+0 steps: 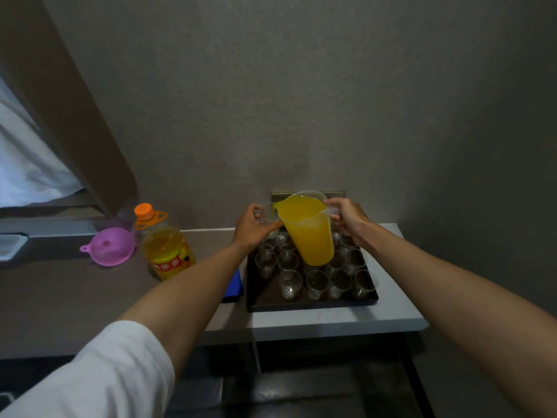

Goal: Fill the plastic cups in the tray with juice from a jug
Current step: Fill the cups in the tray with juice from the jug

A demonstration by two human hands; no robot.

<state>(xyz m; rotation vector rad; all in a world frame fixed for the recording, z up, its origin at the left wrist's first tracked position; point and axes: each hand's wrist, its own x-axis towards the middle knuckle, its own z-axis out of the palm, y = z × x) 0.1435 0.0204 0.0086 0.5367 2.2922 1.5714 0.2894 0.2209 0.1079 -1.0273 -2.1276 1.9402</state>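
Head view: the right hand (346, 217) grips the handle of a clear jug (307, 229) nearly full of orange juice, tilted so its spout points left. The left hand (251, 226) has its fingers curled round a single plastic cup (272, 226), lifted to the spout above the far left corner of the dark tray (262, 300). A little juice sits at the lip, so the pour into this cup seems to be just starting. The other cups (316, 282) stand in rows on the tray and all look empty, so the task appears to be at its very beginning.

The next move calls for a slow further tilt, the cup rim kept right under the spout, then levelling the jug before the cup brims and setting the cup back in its gap.

To the left, a juice bottle (168, 251) with an orange cap carries a red label with pale characters, too blurred to read. A pink funnel (111, 247) lies beside it.
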